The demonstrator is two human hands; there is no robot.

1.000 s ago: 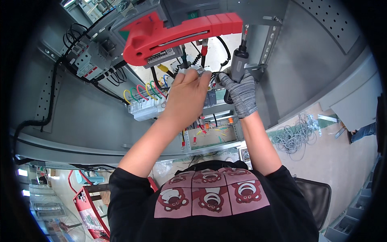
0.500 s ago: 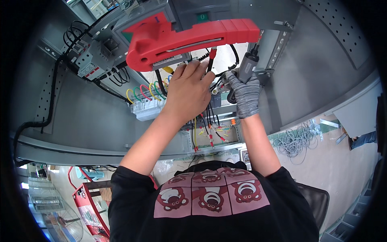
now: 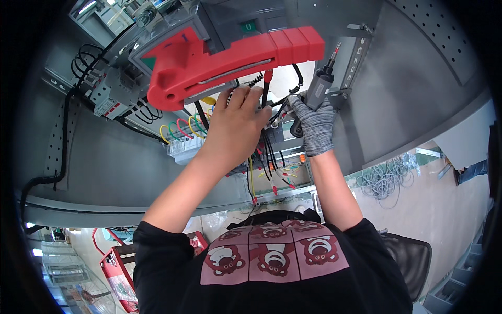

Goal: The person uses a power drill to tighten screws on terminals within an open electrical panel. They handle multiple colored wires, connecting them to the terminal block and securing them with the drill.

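My bare left hand (image 3: 235, 123) reaches up into the cabinet wiring, just beneath a large red lever handle (image 3: 238, 60). Its fingers curl away from view, and what they hold is hidden. Close by its thumb runs a black cable with a red sleeve (image 3: 267, 76). On the right, my right hand (image 3: 318, 128) wears a grey striped knit glove and is closed around a dark grey power screwdriver (image 3: 319, 89). The tool's bit points up and slightly right, beside a perforated metal upright, apart from any visible screw.
Coloured wire loops rise from a clear-covered block (image 3: 184, 149) to the left. Breakers (image 3: 112, 97) stand farther left. Loose wires with red-sleeved ends (image 3: 274, 189) hang below my hands. Coiled grey cable (image 3: 385, 180) lies on the floor at right; a red cart (image 3: 117, 280) stands lower left.
The view has shifted a little, so the red handle sits lower and farther left. My left hand remains at the wiring below it. The screwdriver stays in my right hand, its bit showing more clearly.
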